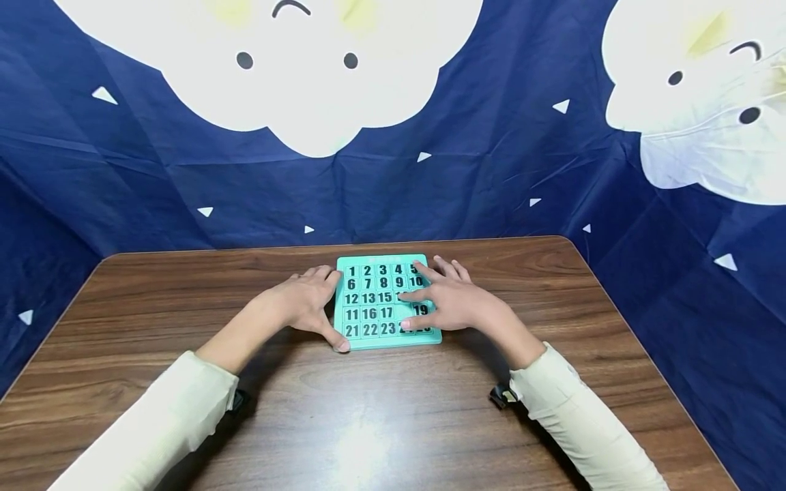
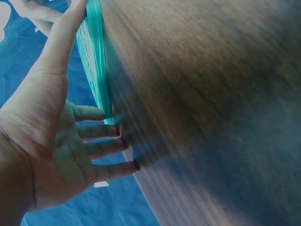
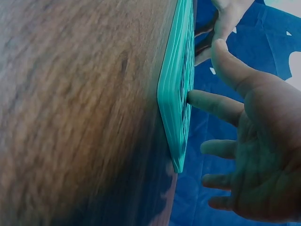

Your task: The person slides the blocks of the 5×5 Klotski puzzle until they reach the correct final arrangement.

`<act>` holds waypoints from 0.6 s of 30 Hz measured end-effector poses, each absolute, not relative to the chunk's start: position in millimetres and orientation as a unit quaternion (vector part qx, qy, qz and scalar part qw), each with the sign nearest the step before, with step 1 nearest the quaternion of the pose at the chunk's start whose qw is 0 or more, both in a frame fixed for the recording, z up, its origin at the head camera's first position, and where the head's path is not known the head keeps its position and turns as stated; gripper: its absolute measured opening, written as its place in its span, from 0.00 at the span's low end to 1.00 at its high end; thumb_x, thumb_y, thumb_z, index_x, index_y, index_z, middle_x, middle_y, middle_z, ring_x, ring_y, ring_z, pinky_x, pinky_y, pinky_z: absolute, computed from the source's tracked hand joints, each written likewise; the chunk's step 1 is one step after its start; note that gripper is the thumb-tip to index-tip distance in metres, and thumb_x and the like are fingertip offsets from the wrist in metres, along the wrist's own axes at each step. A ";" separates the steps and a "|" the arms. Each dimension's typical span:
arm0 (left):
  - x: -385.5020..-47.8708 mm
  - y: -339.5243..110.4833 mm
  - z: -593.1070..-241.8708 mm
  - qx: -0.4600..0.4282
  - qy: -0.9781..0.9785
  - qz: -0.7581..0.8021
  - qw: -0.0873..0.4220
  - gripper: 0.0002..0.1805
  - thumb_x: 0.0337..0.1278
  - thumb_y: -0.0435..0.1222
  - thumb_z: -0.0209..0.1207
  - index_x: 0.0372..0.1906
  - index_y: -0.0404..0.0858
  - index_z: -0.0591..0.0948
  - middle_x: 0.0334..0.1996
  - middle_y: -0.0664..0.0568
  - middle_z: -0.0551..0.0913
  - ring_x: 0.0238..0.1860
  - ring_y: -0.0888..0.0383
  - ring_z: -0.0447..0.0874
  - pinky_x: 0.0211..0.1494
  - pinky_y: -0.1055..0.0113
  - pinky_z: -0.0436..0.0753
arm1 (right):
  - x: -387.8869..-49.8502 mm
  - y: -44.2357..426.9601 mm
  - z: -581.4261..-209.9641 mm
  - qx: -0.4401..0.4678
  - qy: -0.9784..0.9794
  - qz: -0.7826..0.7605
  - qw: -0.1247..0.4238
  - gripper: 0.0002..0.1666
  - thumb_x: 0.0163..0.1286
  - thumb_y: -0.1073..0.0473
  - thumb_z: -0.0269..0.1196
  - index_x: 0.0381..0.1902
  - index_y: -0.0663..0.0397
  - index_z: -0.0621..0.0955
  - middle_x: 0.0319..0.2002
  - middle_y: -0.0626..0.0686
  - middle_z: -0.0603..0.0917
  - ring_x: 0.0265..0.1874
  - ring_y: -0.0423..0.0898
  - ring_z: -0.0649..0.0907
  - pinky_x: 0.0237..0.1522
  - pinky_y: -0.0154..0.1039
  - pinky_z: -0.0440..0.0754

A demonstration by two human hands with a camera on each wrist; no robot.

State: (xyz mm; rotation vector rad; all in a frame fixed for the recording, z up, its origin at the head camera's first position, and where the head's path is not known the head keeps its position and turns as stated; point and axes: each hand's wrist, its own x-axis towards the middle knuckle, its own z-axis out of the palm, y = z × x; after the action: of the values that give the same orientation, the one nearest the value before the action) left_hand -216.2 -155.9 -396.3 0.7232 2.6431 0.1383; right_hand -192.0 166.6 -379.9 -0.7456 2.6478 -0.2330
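A turquoise sliding number puzzle (image 1: 377, 305) lies flat on the table, its black-numbered tiles in rows. A gap shows between the 17 and 19 tiles. Along its left side rests my left hand (image 1: 305, 301), thumb at the near left corner; in the left wrist view its fingers (image 2: 101, 148) are extended beside the puzzle's edge (image 2: 98, 66). Over the right part spreads my right hand (image 1: 457, 303), hiding some numbers. In the right wrist view its index finger (image 3: 214, 104) touches the tiles, while the other fingers stand off the puzzle.
The brown wood-grain table (image 1: 381, 423) extends around the puzzle, with a bright reflection near the front. Behind it hangs a dark blue cloth (image 1: 381, 198) with white clouds and small triangles. A black strap piece (image 1: 503, 395) shows at the right sleeve.
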 end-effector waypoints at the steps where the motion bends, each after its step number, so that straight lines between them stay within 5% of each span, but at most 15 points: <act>1: -216.2 -156.3 -396.2 0.258 0.944 0.050 0.197 0.89 0.32 0.81 0.79 0.89 0.27 0.56 0.85 0.28 0.63 0.87 0.28 0.62 0.86 0.25 0.66 | -191.8 166.4 -380.0 -0.265 0.941 -0.083 0.191 0.40 0.78 0.21 0.63 0.82 0.22 0.78 0.95 0.56 0.48 0.93 0.71 0.42 0.90 0.78 0.39; 11: -215.0 -152.7 -394.0 0.264 0.944 0.046 0.195 0.86 0.32 0.80 0.80 0.87 0.28 0.59 0.82 0.30 0.67 0.84 0.29 0.66 0.84 0.25 0.69 | -183.7 165.5 -374.4 -0.284 0.926 -0.118 0.219 0.35 0.79 0.24 0.65 0.76 0.28 0.85 0.95 0.54 0.50 0.94 0.70 0.41 0.90 0.78 0.37; 18: -215.0 -154.7 -396.0 0.261 0.945 0.048 0.192 0.86 0.31 0.81 0.79 0.87 0.28 0.59 0.79 0.31 0.69 0.83 0.30 0.68 0.84 0.25 0.68 | -193.6 154.5 -381.0 -0.275 0.934 -0.112 0.197 0.43 0.78 0.20 0.62 0.85 0.19 0.73 0.95 0.56 0.43 0.93 0.72 0.40 0.90 0.78 0.37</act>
State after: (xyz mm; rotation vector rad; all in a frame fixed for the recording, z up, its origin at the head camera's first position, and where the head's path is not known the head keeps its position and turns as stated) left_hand -215.0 -154.7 -396.0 0.7341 2.6523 0.1351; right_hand -193.6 154.5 -381.0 -0.7708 2.6161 -0.3124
